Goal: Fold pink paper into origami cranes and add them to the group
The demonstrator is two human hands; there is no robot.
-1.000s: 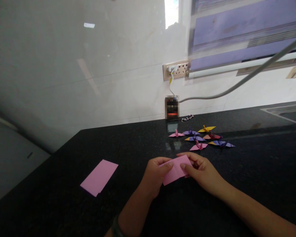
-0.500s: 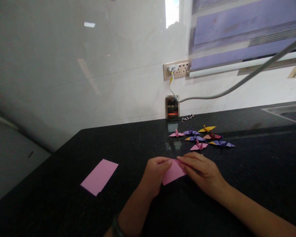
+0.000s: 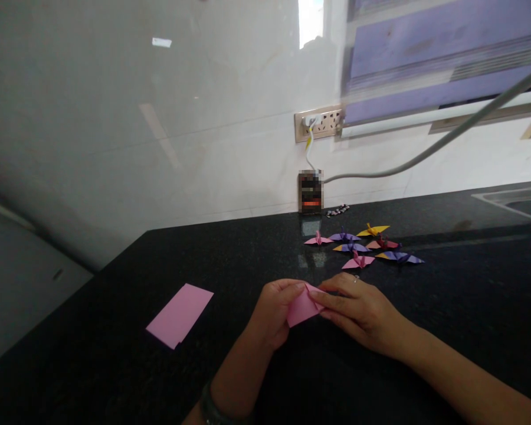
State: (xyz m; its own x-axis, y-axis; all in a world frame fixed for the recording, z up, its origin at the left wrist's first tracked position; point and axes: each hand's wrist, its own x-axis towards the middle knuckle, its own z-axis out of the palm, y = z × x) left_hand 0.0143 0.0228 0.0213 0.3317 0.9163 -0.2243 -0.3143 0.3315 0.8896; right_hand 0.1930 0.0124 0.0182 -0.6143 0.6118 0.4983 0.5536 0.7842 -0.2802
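Between my hands is a folded piece of pink origami paper, held just above or on the dark counter; I cannot tell which. My left hand pinches its left side, thumb on top. The fingers of my right hand press on its right part, where a flap edge shows near the top; that hand wears a ring. To the left lie pink paper sheets, apart from both hands. Beyond my right hand stand several folded paper cranes, among them a pink crane, a yellow crane and a purple one.
A black stone counter runs back to a pale tiled wall. By the wall stand a small blurred-out dark box with a grey cable and a patterned strip. A wall socket is above.
My right fingers have moved slightly left over the pink paper, and its right part is now folded over. The view has shifted slightly; the cranes and loose sheets stay put.
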